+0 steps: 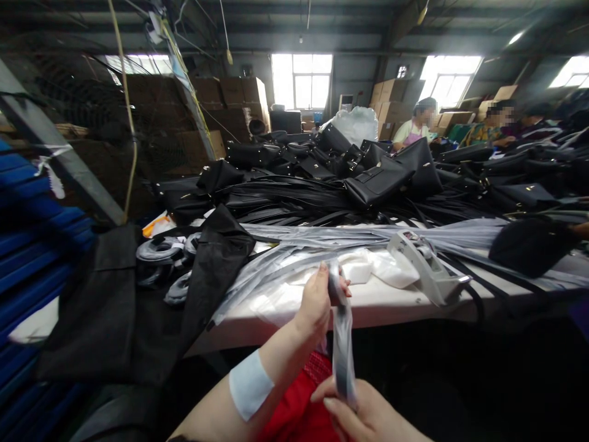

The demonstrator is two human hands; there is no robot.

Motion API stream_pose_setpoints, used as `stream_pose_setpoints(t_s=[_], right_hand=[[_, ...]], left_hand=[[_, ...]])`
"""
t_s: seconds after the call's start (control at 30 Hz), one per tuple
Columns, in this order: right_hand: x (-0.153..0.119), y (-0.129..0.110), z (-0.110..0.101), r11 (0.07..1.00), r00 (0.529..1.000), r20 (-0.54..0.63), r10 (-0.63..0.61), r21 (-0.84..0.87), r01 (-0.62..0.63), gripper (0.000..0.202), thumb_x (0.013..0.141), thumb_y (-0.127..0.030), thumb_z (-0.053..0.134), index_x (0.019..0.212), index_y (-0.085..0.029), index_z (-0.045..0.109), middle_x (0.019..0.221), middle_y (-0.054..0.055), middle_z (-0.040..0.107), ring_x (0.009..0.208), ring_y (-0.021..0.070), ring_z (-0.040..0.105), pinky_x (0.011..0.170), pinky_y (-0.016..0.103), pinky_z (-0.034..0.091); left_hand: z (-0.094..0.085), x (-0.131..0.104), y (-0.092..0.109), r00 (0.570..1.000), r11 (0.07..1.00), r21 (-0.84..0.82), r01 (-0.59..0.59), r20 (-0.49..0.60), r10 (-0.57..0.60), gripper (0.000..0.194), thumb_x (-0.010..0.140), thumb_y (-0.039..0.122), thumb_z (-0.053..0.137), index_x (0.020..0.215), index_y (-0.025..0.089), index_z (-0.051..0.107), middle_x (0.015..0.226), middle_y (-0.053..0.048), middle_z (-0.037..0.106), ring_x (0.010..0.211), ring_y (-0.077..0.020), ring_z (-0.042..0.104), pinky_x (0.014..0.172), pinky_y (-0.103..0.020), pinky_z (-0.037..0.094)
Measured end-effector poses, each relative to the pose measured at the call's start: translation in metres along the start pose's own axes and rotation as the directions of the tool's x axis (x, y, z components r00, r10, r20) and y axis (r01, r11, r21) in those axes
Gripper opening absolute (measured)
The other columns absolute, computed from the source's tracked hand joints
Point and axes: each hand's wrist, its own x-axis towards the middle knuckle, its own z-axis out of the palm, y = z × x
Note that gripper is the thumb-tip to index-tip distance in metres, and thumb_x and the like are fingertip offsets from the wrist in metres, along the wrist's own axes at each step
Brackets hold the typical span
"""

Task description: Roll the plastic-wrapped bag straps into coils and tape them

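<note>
My left hand (317, 298) is closed round the upper, looped part of a dark strap (343, 344) in clear plastic. The strap hangs down between my hands, in front of the table's edge. Lower down, my right hand (363, 408) pinches its lower end. Beyond my hands, more plastic-wrapped straps (294, 236) lie across the white table (368, 310). A grey-white tape dispenser (427, 267) stands to the right, beside white plastic packets (393, 267). On the left, coiled wrapped straps (161, 250) sit in an open black bag (216, 264).
Black handbags (377, 181) and loose black straps (285, 193) are heaped at the back. Blue slats (37, 227) and a slanted metal post (69, 153) stand at the left. People (414, 129) sit beyond the heap at the right. Cardboard boxes (243, 92) are stacked behind.
</note>
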Motion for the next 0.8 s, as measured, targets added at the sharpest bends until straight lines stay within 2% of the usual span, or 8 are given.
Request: stream_pose_setpoints(t_s=[0.13,0.23,0.37,0.47,0.57,0.63,0.73,0.8], right_hand=[[-0.005,-0.018,-0.01,0.998,0.999,-0.037,-0.032,0.048,0.034,0.034,0.095,-0.045,0.049,0.104,-0.02,0.069,0.067,-0.001,0.058,0.063,0.0129,0.054,0.067,0.025,0.047],[-0.017,-0.021,-0.039,0.954,0.989,-0.139,0.043,0.299,0.001,0.037,0.09,-0.051,0.057,0.096,-0.016,0.069,0.052,-0.004,0.05,0.048,0.0089,0.043,0.052,0.022,0.038],[-0.036,-0.02,-0.079,0.736,0.914,-0.394,0.093,0.646,0.203,0.029,0.084,-0.046,0.066,0.085,-0.017,0.067,0.039,-0.013,0.026,0.032,0.0035,0.021,0.047,0.023,0.035],[-0.038,-0.014,-0.099,0.725,0.85,-0.505,0.147,0.64,0.255,0.022,0.081,-0.04,0.069,0.081,-0.018,0.067,0.039,-0.014,0.025,0.03,0.0028,0.022,0.05,0.025,0.04],[-0.031,0.0,-0.113,0.91,0.789,-0.593,0.162,0.399,0.113,0.032,0.082,-0.049,0.065,0.084,-0.017,0.067,0.044,-0.007,0.042,0.037,0.0103,0.042,0.047,0.026,0.039],[-0.028,0.008,-0.12,0.999,0.659,-0.751,0.041,0.018,-0.041,0.035,0.079,-0.051,0.065,0.087,-0.017,0.068,0.059,0.001,0.058,0.055,0.0182,0.058,0.054,0.031,0.046],[-0.031,0.009,-0.12,0.788,0.36,-0.829,-0.427,-0.537,-0.301,0.036,0.079,-0.044,0.065,0.101,-0.016,0.068,0.099,0.013,0.069,0.092,0.0302,0.065,0.087,0.047,0.05],[-0.034,0.003,-0.114,0.605,0.291,-0.688,-0.665,-0.725,-0.33,0.037,0.083,-0.036,0.064,0.113,-0.015,0.065,0.114,0.015,0.066,0.107,0.0316,0.061,0.099,0.049,0.045]], left_hand=[[-0.003,-0.003,-0.027,0.989,0.924,0.382,0.023,0.127,-0.077,0.054,0.095,0.055,0.037,0.093,0.01,0.066,0.093,-0.015,0.072,0.077,-0.0209,0.065,0.069,-0.032,0.047],[-0.009,-0.012,-0.026,0.954,0.69,0.699,-0.188,0.297,-0.041,0.05,0.097,0.053,0.032,0.091,0.014,0.062,0.084,-0.012,0.07,0.075,-0.021,0.062,0.071,-0.033,0.046],[-0.014,-0.024,-0.018,0.818,0.42,0.779,-0.465,0.56,-0.133,0.05,0.094,0.058,0.033,0.077,0.018,0.057,0.068,-0.006,0.061,0.063,-0.0176,0.054,0.062,-0.029,0.041],[-0.016,-0.026,-0.017,0.799,0.416,0.788,-0.453,0.566,-0.203,0.056,0.089,0.067,0.035,0.067,0.019,0.053,0.06,-0.003,0.055,0.055,-0.0142,0.048,0.053,-0.026,0.036],[-0.019,-0.023,-0.018,0.83,0.521,0.805,-0.284,0.479,-0.286,0.068,0.09,0.073,0.016,0.06,0.02,0.047,0.052,-0.002,0.049,0.047,-0.013,0.047,0.045,-0.024,0.033],[-0.023,-0.02,-0.017,0.845,0.574,0.804,-0.156,0.41,-0.344,0.073,0.088,0.076,0.01,0.058,0.02,0.046,0.047,-0.001,0.047,0.042,-0.013,0.047,0.042,-0.024,0.032],[-0.027,-0.019,-0.015,0.85,0.602,0.796,-0.065,0.36,-0.385,0.077,0.085,0.079,0.014,0.063,0.017,0.055,0.045,0.0,0.045,0.039,-0.0129,0.045,0.039,-0.023,0.032],[-0.027,-0.02,-0.014,0.841,0.589,0.806,-0.054,0.354,-0.408,0.079,0.085,0.079,0.017,0.066,0.016,0.059,0.046,0.001,0.045,0.039,-0.0124,0.044,0.039,-0.023,0.031]])
